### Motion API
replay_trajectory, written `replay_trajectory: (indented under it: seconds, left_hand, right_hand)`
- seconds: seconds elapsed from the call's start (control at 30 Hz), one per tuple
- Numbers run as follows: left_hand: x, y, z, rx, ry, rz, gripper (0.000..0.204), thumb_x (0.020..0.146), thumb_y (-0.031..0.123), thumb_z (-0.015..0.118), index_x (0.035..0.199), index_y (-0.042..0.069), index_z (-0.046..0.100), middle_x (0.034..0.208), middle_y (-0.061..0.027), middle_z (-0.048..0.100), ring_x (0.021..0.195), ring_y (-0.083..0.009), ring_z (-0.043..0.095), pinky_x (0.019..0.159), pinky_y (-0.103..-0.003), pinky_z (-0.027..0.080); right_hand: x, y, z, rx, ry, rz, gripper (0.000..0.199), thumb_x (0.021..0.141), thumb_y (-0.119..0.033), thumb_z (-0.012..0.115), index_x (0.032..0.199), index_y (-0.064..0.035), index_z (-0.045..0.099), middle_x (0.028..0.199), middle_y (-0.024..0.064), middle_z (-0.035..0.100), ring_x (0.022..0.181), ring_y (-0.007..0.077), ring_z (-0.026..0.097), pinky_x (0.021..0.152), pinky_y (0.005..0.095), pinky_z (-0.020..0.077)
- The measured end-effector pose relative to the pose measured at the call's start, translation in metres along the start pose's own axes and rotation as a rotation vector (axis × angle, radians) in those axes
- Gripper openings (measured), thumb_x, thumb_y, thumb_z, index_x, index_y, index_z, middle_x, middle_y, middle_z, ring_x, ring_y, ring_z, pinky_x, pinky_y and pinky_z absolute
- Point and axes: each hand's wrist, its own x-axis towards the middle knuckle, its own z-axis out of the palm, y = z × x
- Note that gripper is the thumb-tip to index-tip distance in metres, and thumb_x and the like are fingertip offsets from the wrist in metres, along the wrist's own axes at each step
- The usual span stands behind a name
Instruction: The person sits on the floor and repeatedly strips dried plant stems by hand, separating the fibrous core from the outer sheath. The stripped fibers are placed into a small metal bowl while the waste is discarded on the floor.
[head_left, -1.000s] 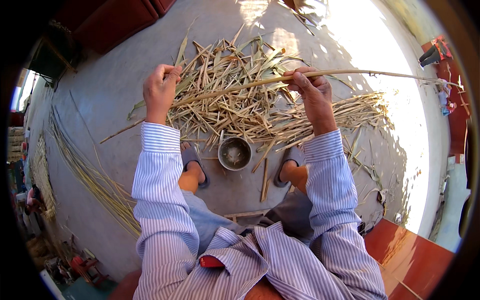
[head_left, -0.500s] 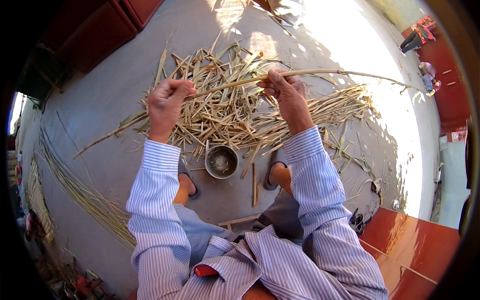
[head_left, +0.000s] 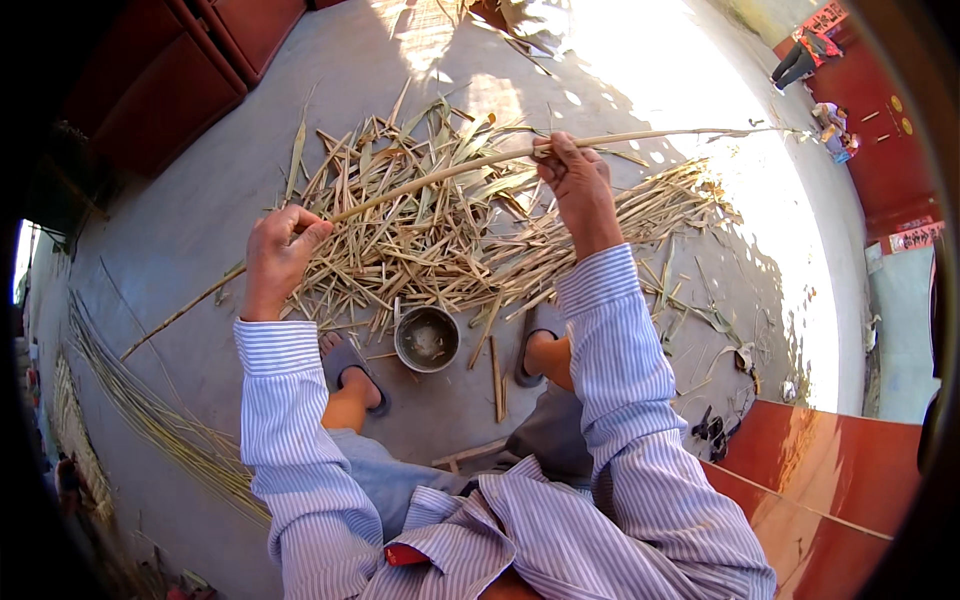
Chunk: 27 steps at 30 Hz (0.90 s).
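Long reed (head_left: 450, 170) held above husk pile (head_left: 420, 240), left hand (head_left: 275, 255) and right hand (head_left: 575, 180) each with grip pinched on it; pile of strippings large, bowl (head_left: 427, 338) near feet, unworked stalks (head_left: 130, 400) left of pile remaining.

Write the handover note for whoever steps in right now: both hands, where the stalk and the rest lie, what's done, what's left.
Left hand: shut on the long stalk, near its lower end.
Right hand: shut on the same stalk further up; its thin tip runs off to the right.
Husk pile: on the concrete ahead of the feet.
Metal bowl: between the sandals.
Bundle of long stalks: on the ground to the left.
Done: many strippings already lie in the pile.
Left: the stalk in hand, not yet laid down.
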Motion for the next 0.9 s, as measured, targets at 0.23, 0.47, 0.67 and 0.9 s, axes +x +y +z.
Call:
replay_trajectory:
  seconds: [0.23,0.47,0.67,0.9]
  left_hand:
    - [-0.002,0.02,0.022,0.252,0.167,0.359,0.024,0.078,0.021,0.076,0.093,0.006,0.066,0.078,-0.0057,0.068,0.071,-0.0209,0.062,0.066,-0.033,0.043]
    - [-0.002,0.033,0.054,0.1,0.296,0.3,0.024,0.077,0.018,0.079,0.092,0.005,0.065,0.076,-0.0051,0.067,0.069,-0.0198,0.06,0.065,-0.033,0.044]
    - [0.014,0.01,0.012,-0.555,0.478,-0.261,0.031,0.086,0.031,0.072,0.096,0.002,0.065,0.077,-0.0074,0.068,0.071,-0.0234,0.061,0.076,-0.036,0.045]
    - [0.01,0.008,0.005,0.504,0.323,0.153,0.054,0.092,0.053,0.052,0.098,0.001,0.065,0.091,-0.0107,0.068,0.09,-0.0293,0.06,0.083,-0.044,0.042]
  right_hand:
    - [-0.016,-0.001,0.014,-0.098,0.009,0.062,0.021,0.093,-0.021,0.065,0.098,-0.0011,0.062,0.095,0.0125,0.071,0.084,0.0181,0.07,0.065,0.0218,0.0573]
    - [-0.024,0.004,0.037,-0.101,0.008,0.084,0.028,0.091,-0.025,0.069,0.095,0.0006,0.061,0.085,0.011,0.069,0.073,0.0154,0.068,0.06,0.0208,0.0559]
    - [-0.013,0.012,0.019,-0.121,0.1,0.124,0.028,0.089,-0.024,0.07,0.093,0.0014,0.059,0.084,0.012,0.069,0.071,0.0144,0.069,0.055,0.018,0.0552]
    - [-0.015,0.01,0.016,-0.172,0.129,0.118,0.029,0.088,-0.025,0.071,0.093,0.0014,0.06,0.082,0.0115,0.069,0.071,0.0149,0.069,0.055,0.0188,0.0565]
